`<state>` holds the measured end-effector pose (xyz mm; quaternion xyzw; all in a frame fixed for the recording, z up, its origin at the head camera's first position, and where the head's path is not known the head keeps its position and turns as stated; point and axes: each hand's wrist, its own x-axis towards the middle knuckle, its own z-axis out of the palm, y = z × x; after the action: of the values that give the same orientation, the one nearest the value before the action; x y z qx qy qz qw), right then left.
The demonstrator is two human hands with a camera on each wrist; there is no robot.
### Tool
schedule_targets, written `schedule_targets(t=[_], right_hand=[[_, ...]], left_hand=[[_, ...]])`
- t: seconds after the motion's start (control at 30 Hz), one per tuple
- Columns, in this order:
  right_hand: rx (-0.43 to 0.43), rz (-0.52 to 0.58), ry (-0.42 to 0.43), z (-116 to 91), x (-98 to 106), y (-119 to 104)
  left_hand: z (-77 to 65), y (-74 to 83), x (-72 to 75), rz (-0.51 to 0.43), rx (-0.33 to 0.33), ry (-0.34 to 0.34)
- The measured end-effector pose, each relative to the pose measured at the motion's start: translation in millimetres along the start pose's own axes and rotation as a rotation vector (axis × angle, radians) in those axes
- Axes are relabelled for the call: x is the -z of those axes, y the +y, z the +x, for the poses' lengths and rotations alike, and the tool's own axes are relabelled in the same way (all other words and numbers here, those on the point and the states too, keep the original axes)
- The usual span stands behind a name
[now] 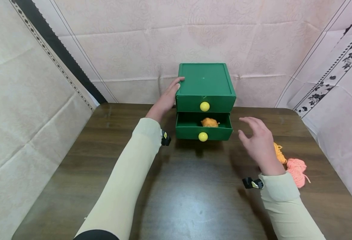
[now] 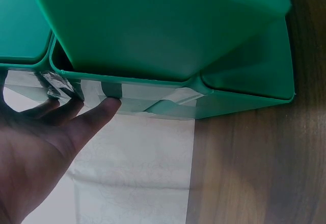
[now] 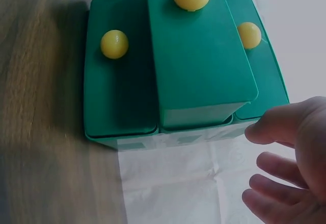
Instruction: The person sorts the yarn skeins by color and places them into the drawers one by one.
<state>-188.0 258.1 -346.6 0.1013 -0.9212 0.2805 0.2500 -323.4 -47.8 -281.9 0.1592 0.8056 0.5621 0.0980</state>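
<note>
A green drawer cabinet (image 1: 205, 80) stands on the table, its middle drawer (image 1: 188, 133) pulled out toward me. Inside that drawer lies a small orange yarn bundle (image 1: 209, 122). My left hand (image 1: 165, 100) rests against the cabinet's left side; in the left wrist view its fingertips (image 2: 113, 103) touch the taped wall. To the right of the drawer, my right hand (image 1: 260, 143) hovers with fingers spread and nothing in it. Yellow knobs show on the cabinet's front, and the right wrist view also includes the lower drawer's knob (image 3: 114, 44).
Beyond my right wrist, a yellow-orange yarn bundle (image 1: 279, 153) and a pink yarn skein (image 1: 296, 171) lie on the dark wooden table (image 1: 188, 200). Pale patterned cloth (image 1: 151, 43) hangs behind the cabinet and along both sides.
</note>
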Motion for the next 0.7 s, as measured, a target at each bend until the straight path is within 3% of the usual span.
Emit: schedule_targets(t=[0.7], right_hand=[[-0.035, -0.038, -0.058, -2.5, 6.5, 11.0]], left_hand=[[-1.3, 1.2, 0.2, -0.005, 0.002, -0.01]])
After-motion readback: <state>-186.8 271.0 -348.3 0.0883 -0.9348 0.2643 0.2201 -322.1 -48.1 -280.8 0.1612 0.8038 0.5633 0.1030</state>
